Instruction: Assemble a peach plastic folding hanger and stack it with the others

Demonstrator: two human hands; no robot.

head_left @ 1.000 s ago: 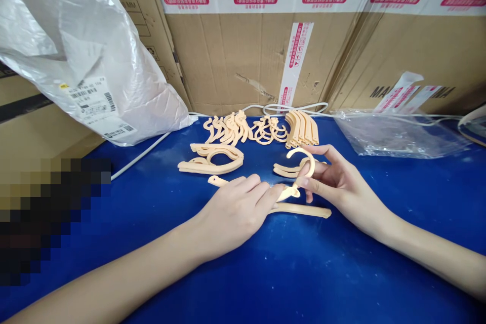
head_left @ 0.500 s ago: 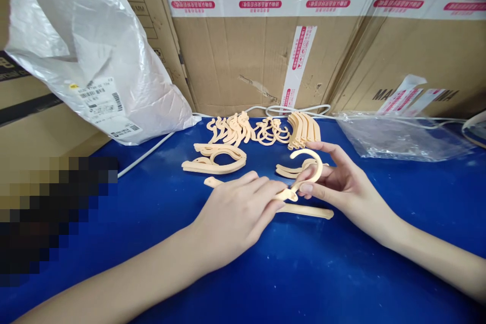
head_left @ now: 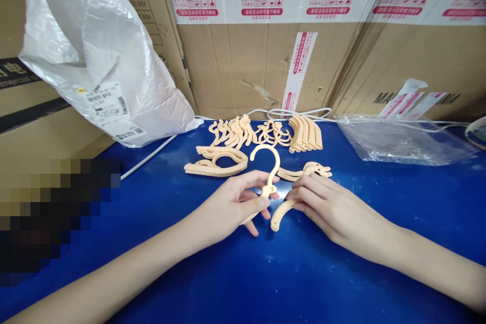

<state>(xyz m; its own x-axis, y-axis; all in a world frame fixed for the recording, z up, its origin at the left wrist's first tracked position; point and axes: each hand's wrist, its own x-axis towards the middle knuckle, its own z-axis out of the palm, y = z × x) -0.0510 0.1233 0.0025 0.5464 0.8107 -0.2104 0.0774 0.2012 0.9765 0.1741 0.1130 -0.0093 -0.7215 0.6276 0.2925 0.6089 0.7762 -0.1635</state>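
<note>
Between the two hands, on my head view, is the gap I'm watching: the left hand has the hook, and the right hand is on the loose bar. The hook stands nearly upright, its open side turned left, its base pinched between my left thumb and fingers. A second bar slants down from there under the thumb, most of it hidden.

From the hook's base, the loose bar's bare end lies below and slightly to the right, just beside the left fingertips with a strip of desk between. Its long axis slants from that end up and rightward into the right hand. Those fingers are bent over the rest of it, back of the hand upward, so I take it as held, though I can't tell how firmly or whether the desk bears its weight. By my judgement the right hand is the nearer to this bar, and the end toward the left hand is the one free of fingers.

Just behind the right fingers lies a folded hanger; farther back is a stack of bars.
</note>
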